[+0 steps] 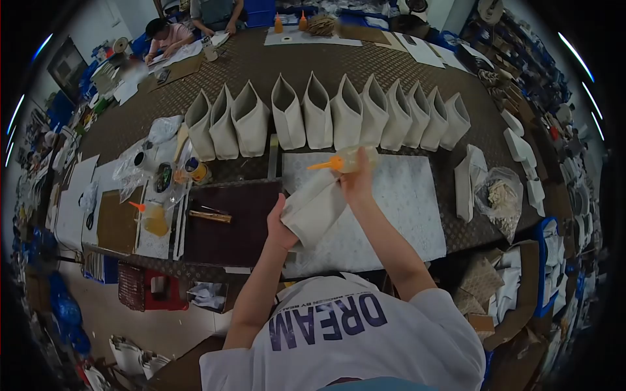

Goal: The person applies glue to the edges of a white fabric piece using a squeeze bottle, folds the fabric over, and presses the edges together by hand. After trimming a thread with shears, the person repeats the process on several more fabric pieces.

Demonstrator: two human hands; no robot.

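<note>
My left hand (279, 228) grips a folded white paper bag (314, 207) over the white work sheet (404, 195). My right hand (357, 177) holds a clear glue bottle (349, 159) with an orange nozzle pointing left, just above the bag's upper edge. Behind them a row of several finished white bags (326, 117) stands upright and open along the table.
A dark purple mat (238, 221) with a brush lies to the left, beside another glue bottle (154, 218), jars and plastic wrap. Flat bag pieces (467, 179) and a plastic pouch of handles (502, 199) lie right. Other people work at the table's far left end.
</note>
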